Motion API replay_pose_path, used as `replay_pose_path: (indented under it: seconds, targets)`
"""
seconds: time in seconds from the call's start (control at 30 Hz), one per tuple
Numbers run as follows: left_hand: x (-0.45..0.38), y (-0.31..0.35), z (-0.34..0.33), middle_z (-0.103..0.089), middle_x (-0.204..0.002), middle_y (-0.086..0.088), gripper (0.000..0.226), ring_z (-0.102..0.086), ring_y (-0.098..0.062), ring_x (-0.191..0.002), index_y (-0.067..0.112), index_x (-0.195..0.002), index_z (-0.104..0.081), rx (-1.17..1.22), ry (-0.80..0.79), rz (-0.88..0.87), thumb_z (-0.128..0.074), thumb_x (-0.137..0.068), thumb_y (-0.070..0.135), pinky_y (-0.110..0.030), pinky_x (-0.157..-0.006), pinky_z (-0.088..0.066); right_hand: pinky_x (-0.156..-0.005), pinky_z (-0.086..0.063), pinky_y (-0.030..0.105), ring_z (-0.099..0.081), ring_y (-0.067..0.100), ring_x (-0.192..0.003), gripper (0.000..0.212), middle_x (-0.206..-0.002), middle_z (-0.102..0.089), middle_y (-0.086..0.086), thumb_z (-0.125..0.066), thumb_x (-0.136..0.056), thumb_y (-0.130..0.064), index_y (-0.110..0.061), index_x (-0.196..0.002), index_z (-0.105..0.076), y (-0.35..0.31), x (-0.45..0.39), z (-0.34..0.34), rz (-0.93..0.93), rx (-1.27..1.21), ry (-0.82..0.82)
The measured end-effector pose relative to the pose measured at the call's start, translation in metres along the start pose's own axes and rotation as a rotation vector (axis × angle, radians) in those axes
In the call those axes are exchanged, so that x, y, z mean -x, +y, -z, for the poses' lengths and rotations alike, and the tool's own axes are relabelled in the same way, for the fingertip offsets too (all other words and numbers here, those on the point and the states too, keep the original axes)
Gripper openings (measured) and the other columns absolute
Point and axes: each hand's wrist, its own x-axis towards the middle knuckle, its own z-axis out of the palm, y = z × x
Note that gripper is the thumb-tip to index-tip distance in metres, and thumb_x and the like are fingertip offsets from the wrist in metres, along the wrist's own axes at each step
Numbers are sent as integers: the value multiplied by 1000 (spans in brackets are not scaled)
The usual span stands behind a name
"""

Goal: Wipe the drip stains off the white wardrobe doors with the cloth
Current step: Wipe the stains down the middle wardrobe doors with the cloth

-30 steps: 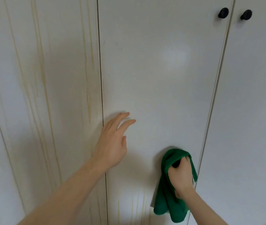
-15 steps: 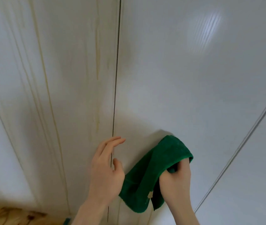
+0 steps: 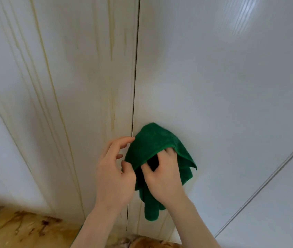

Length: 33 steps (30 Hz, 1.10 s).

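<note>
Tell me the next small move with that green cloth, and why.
Probably slide the green cloth left across the seam onto the yellow drip streaks. The right hand holds the cloth on the door that looks clean, while the left hand pinches its edge, and the neighbouring door is still streaked.

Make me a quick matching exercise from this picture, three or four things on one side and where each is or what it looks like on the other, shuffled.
Things:
1. cloth
2. left door
3. right hand
4. floor

Descriptions:
A. streaked with yellowish drips
B. wooden, with dark stains
C. green, bunched against the middle door
D. fingers tucked into the cloth

Pairs: 1-C, 2-A, 3-D, 4-B
</note>
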Motion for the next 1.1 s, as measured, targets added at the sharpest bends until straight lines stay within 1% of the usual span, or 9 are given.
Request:
replay_pose_path:
  seconds: [0.17, 0.33, 0.43, 0.57, 0.67, 0.77, 0.93, 1.03, 1.1]
  targets:
    - [5, 9, -11, -53, -121, 28, 70, -51, 2, -119, 39, -121, -60, 0, -64, 29, -51, -80, -17, -8, -94, -42, -95, -44, 37, -53, 10, -105, 21, -109, -65, -10, -68, -88, -18, -26, -108, -69, 31, 18, 16, -49, 131, 13]
    - [12, 20, -23, -52, -121, 29, 70, -51, 2, -117, 40, -120, -59, -8, -99, 0, -51, -80, -18, -13, -90, -42, -90, -40, 23, -45, 5, -101, 31, -108, -55, -5, -69, -80, 4, -21, -97, -61, 54, 40, 58, -182, 128, 198]
    - [17, 26, -29, -53, -121, 28, 71, -51, 0, -119, 37, -119, -60, 28, -123, -14, -49, -79, -20, -8, -90, -40, -92, -45, 39, -42, 13, -100, 40, -104, -46, -4, -66, -74, 14, -21, -89, -52, 65, 48, 90, -315, 154, 323]
    - [24, 27, -37, -55, -120, 29, 71, -51, 3, -117, 36, -118, -62, 6, -169, -28, -49, -76, -20, -4, -89, -38, -99, -46, 58, -50, 35, -102, 29, -101, -53, 10, -59, -70, 16, -9, -85, -52, 87, 56, 134, -493, 189, 510]
    - [30, 23, -44, -54, -119, 29, 72, -50, 5, -116, 38, -117, -61, -27, -220, -25, -49, -75, -19, -7, -87, -39, -88, -48, 50, -52, 34, -91, 20, -91, -54, 11, -53, -69, 3, -14, -77, -44, 96, 60, 157, -579, 143, 586]
    - [33, 18, -48, -54, -119, 27, 72, -51, 3, -116, 38, -116, -61, -31, -262, -4, -48, -74, -19, -12, -86, -40, -81, -41, 43, -48, 28, -87, 15, -87, -51, 4, -47, -64, -13, -21, -74, -38, 93, 60, 159, -613, 77, 591]
    - [34, 9, -51, -54, -114, 29, 65, -50, 7, -109, 40, -114, -61, -69, -362, 49, -51, -77, -12, -12, -81, -42, -86, -50, 58, -53, 42, -92, 32, -86, -46, 4, -53, -73, 7, -21, -71, -38, 65, 47, 149, -620, -18, 648]
    - [39, 3, -48, -56, -108, 30, 56, -53, 6, -102, 42, -109, -60, -127, -493, 85, -53, -78, -4, -15, -78, -45, -83, -51, 53, -55, 37, -89, 28, -92, -52, 11, -55, -72, -1, -25, -74, -42, 49, 38, 134, -568, -76, 644]
    - [42, -1, -45, -59, -103, 26, 47, -56, 3, -97, 41, -103, -60, -184, -605, 112, -54, -79, 1, -15, -76, -46, -88, -53, 56, -57, 35, -93, 30, -102, -55, 14, -57, -73, -3, -29, -80, -45, 37, 32, 118, -541, -134, 629]
